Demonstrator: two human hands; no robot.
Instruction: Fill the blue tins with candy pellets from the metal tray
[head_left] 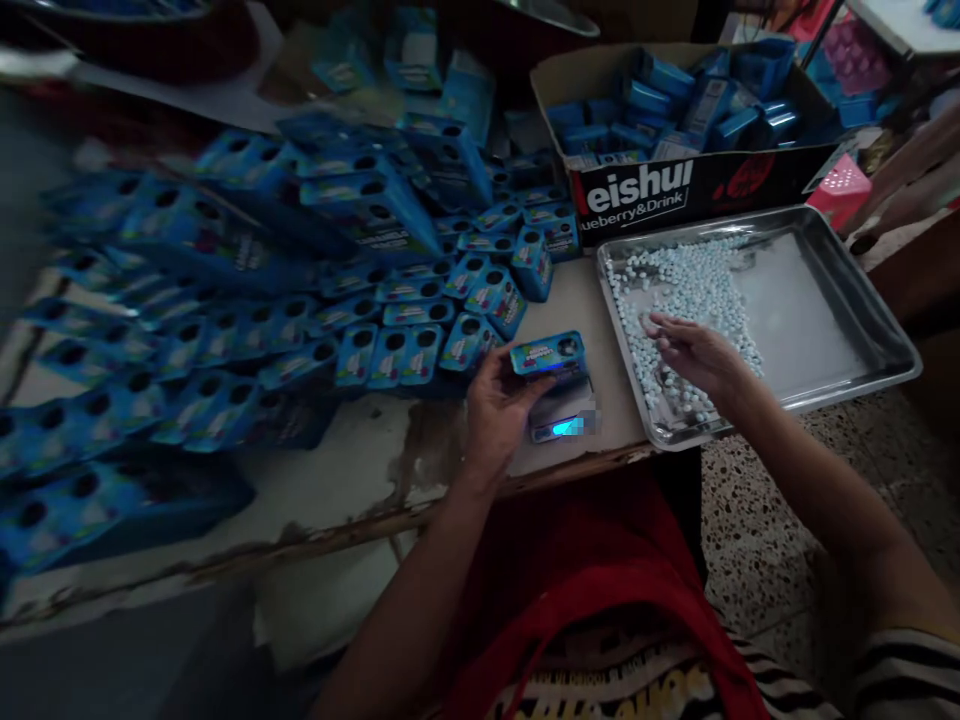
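My left hand [496, 415] grips a small blue box [546, 352] with a round dark hole in its top. The box is held at a small scale [562, 408] with a lit blue display, partly covered by hand and box. My right hand [694, 355] reaches over the left part of a shallow metal tray [817, 300], its fingers stretched out and a little apart among small pale-blue and white balls [701, 280]. No ball can be made out between those fingers.
Rows of similar blue boxes [390, 355] fill the table's left side, some stacked. Behind the tray stands a printed carton [630, 195] full of blue packs [660, 95]. The table's worn front edge [420, 515] runs before me. A person's arm [911, 160] shows at far right.
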